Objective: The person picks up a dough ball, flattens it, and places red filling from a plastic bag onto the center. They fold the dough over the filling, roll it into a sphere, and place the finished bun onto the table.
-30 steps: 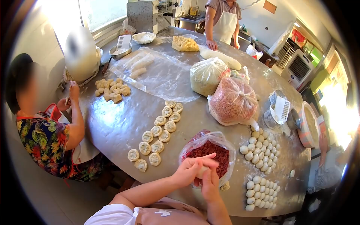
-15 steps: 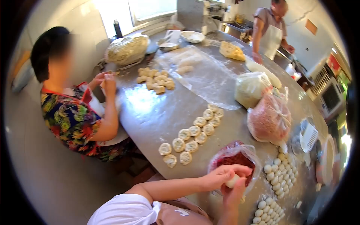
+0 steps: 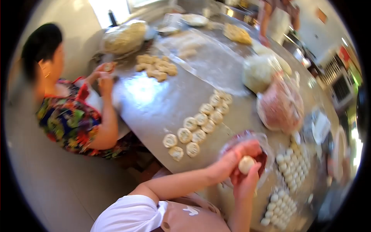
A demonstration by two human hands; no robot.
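A round pale dough ball (image 3: pixel 246 165) sits between my two hands. My left hand (image 3: pixel 232 156) curls around its upper left side, and my right hand (image 3: pixel 247 179) holds it from below and the right. Both hands are over a bag-lined bowl (image 3: pixel 266 145) of dark red filling, which they partly cover. To the right of the bowl, small white balls (image 3: pixel 292 170) lie in rows, with a second group (image 3: pixel 279 208) nearer my body. Flat round filled pieces (image 3: pixel 199 136) stand in two slanting rows at the table's middle.
Bags of pink filling (image 3: pixel 280 104) and pale green filling (image 3: pixel 259 73) stand beyond the bowl. Dough lumps (image 3: pixel 155 67) lie near a seated co-worker (image 3: pixel 73 112) at left. Plastic sheeting (image 3: pixel 216 65) covers the far middle. Another person (image 3: pixel 278 21) stands behind the table.
My hands have turned so the ball faces up and shows more fully. The co-worker at left has turned the head away, and the view has shifted slightly.
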